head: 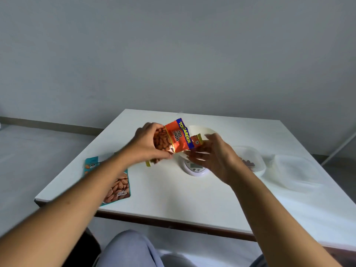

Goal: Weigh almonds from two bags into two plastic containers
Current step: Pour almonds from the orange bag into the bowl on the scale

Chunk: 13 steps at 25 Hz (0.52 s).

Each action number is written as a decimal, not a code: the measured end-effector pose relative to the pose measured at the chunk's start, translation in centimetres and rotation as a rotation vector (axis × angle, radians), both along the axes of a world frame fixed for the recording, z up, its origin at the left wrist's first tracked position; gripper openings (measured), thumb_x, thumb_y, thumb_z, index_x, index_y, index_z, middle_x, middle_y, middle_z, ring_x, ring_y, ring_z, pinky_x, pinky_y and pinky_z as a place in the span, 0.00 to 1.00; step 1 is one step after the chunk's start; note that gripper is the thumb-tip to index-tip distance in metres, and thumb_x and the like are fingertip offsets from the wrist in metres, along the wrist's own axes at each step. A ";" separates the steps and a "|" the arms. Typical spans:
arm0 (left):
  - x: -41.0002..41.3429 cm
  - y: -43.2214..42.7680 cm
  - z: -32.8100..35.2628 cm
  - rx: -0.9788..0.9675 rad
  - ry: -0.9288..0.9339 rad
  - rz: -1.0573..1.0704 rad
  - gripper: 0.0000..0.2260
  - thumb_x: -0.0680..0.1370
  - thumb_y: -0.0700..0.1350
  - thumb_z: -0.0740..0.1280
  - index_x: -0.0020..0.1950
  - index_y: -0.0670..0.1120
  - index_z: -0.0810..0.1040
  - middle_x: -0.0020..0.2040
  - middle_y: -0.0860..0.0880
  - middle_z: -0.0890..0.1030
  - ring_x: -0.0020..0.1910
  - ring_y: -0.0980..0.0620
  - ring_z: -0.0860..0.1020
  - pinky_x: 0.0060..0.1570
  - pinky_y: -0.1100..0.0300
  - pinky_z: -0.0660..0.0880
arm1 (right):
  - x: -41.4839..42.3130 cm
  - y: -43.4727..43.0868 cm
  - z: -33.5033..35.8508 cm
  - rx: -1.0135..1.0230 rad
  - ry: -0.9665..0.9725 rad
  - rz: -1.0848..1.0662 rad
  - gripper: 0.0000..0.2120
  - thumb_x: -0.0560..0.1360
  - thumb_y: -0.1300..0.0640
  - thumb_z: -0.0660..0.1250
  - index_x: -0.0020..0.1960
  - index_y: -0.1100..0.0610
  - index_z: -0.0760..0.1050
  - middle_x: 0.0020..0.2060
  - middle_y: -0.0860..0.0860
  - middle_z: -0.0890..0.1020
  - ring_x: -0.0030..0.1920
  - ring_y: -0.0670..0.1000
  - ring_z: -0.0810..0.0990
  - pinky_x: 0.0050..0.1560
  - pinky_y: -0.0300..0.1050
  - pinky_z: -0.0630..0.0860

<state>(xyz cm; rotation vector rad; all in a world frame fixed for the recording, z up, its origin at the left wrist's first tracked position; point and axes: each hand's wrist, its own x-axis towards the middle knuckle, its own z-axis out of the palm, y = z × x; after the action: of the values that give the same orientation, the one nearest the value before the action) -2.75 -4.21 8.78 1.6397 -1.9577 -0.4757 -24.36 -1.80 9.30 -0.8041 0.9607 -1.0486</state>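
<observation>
My left hand (149,143) grips an orange almond bag (177,137), tilted sideways above the table with its top toward the right. My right hand (215,157) is at the bag's top corner, fingers spread and blurred; whether it touches the bag is unclear. Under the bag stands a white kitchen scale (195,167) carrying a white bowl (202,131). A teal almond bag (117,186) lies flat at the table's left, partly under my left forearm. A plastic container (254,160) with some almonds sits right of the scale, and a second clear container (296,171) stands farther right.
The white table (183,199) has its near edge just above my knees. A grey wall rises behind it, and a grey floor lies to the left.
</observation>
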 end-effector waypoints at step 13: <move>-3.4 -8.3 10.2 0.314 -0.640 -0.242 0.31 0.61 0.60 0.80 0.58 0.47 0.79 0.52 0.49 0.83 0.52 0.49 0.80 0.49 0.57 0.77 | 4.2 -2.1 -2.7 0.139 -0.312 0.002 0.12 0.82 0.65 0.51 0.55 0.70 0.71 0.37 0.63 0.84 0.35 0.55 0.86 0.35 0.44 0.83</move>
<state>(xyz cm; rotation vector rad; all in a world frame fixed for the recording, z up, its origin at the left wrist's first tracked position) -6.19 -12.54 18.98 1.9229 -2.6828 -0.3908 -20.20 -3.93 6.64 -0.5084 0.7565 -1.0568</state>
